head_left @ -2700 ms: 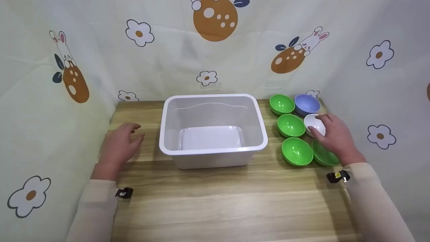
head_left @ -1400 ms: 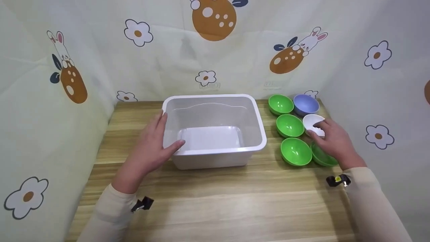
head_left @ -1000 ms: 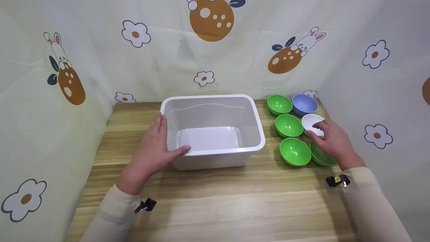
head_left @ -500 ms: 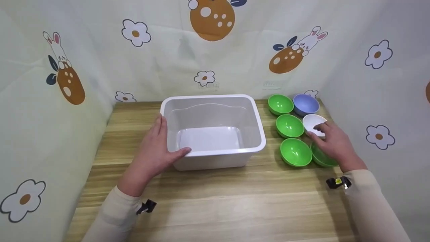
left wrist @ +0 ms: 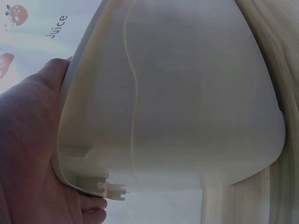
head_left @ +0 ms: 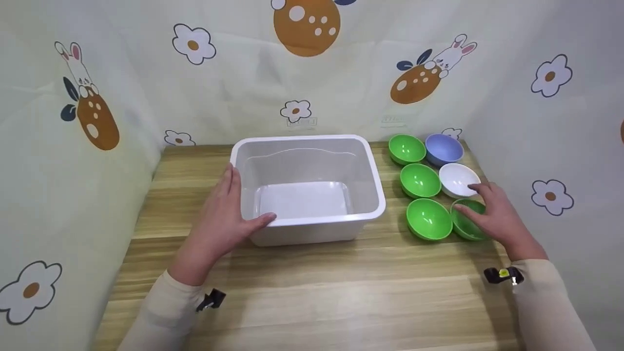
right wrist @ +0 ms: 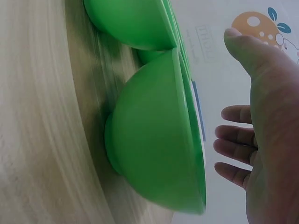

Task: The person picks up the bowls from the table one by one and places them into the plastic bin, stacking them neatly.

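Observation:
My left hand [head_left: 217, 214] holds the near left corner of a white plastic tub [head_left: 312, 220]. Its thumb lies over the front rim and its fingers run along the left side. The left wrist view has the tub's wall [left wrist: 187, 93] close up, with two fingertips below the rim. My right hand [head_left: 502, 217] hovers, holding nothing, over the near right green bowl [head_left: 465, 226] and partly covers it. One fingertip overlaps the edge of the white bowl [head_left: 456, 178]. In the right wrist view, thumb and fingers are spread apart beside the rim of a green bowl [right wrist: 152, 135].
A green bowl [head_left: 407, 148], a second green bowl [head_left: 420, 180] and a third [head_left: 429, 219] stand in a column right of the tub. A blue bowl [head_left: 443, 149] sits at the back right. Patterned cloth [head_left: 341, 87] closes off the wooden table [head_left: 341, 292] on three sides.
My left hand has come rightward from over the table onto the tub's corner. My right hand has drawn back from the white bowl toward the near right green bowl. The bowls have stayed put.

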A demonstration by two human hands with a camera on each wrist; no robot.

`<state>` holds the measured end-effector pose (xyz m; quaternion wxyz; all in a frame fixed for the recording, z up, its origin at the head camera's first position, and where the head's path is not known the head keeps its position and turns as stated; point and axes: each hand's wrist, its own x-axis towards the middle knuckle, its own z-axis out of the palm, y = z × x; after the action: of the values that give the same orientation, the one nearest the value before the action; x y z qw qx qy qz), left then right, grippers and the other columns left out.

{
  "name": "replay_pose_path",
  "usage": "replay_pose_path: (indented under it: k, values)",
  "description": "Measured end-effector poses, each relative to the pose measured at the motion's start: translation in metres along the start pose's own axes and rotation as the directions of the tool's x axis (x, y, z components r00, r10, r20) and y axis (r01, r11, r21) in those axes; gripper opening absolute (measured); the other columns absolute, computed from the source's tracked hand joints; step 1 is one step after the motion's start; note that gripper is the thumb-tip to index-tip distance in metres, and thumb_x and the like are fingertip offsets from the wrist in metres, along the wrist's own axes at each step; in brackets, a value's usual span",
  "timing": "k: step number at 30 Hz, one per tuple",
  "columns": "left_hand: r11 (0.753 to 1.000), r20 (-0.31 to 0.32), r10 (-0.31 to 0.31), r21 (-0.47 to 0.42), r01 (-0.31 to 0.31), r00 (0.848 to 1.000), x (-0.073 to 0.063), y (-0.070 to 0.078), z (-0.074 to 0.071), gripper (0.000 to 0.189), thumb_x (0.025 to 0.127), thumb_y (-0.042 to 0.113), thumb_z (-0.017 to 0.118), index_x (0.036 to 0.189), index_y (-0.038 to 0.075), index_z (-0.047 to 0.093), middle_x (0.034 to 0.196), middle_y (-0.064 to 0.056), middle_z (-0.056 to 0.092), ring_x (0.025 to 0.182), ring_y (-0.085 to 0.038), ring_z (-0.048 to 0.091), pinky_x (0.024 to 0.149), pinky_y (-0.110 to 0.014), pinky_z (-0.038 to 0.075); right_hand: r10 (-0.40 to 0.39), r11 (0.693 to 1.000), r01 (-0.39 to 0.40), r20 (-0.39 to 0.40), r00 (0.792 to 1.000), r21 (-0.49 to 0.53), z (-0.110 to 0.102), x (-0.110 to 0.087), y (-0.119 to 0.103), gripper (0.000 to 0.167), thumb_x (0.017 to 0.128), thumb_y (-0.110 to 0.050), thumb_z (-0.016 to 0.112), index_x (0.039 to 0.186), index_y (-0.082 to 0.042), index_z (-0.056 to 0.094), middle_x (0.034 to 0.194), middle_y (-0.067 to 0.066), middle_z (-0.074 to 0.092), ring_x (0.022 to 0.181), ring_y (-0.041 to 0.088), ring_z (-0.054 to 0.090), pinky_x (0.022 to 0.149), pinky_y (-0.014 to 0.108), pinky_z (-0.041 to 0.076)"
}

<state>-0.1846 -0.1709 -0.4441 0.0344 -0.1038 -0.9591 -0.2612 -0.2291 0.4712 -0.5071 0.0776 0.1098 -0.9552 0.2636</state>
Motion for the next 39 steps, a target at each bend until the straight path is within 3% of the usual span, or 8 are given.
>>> replay_pose_path:
  k: [12, 23, 39]
  values:
    - [1.0, 0.012, -0.016, -0.006, 0.016, 1.0, 0.0, 0.001, -0.001, 0.141, 0.089, 0.084, 0.07, 0.173, -0.008, 0.005, 0.182, -0.028, 0.004, 0.165, -0.052, 0.018, 0.131, -0.065, 0.024, 0.084, 0.993, -0.089, 0.065, 0.994, 0.074, -0.001, -0.027, 0.017, 0.091, 0.091, -0.035, 0.092, 0.158, 0.008, 0.047, 0.151, 0.038, 0.041, 0.14, 0.06, 0.039, 0.109, 0.089, 0.032]
    - [1.0, 0.016, -0.025, -0.018, 0.025, 1.0, -0.001, -0.001, 0.0, 0.141, 0.089, 0.085, 0.071, 0.173, -0.007, 0.004, 0.182, -0.028, 0.003, 0.166, -0.051, 0.017, 0.131, -0.065, 0.024, 0.12, 0.988, -0.131, 0.12, 0.985, 0.084, 0.006, -0.032, 0.022, 0.111, 0.085, -0.037, 0.097, 0.165, 0.01, 0.034, 0.154, 0.039, 0.04, 0.144, 0.061, 0.036, 0.113, 0.086, 0.03]
    - [0.999, 0.007, -0.009, -0.032, 0.009, 1.0, -0.001, -0.001, 0.002, 0.137, 0.091, 0.076, 0.075, 0.172, -0.009, 0.006, 0.182, -0.028, 0.003, 0.166, -0.05, 0.016, 0.132, -0.065, 0.023, 0.114, 0.989, -0.122, 0.106, 0.988, 0.081, 0.014, -0.035, 0.021, 0.121, 0.084, -0.037, 0.098, 0.168, 0.012, 0.026, 0.151, 0.04, 0.037, 0.14, 0.06, 0.038, 0.113, 0.086, 0.03]
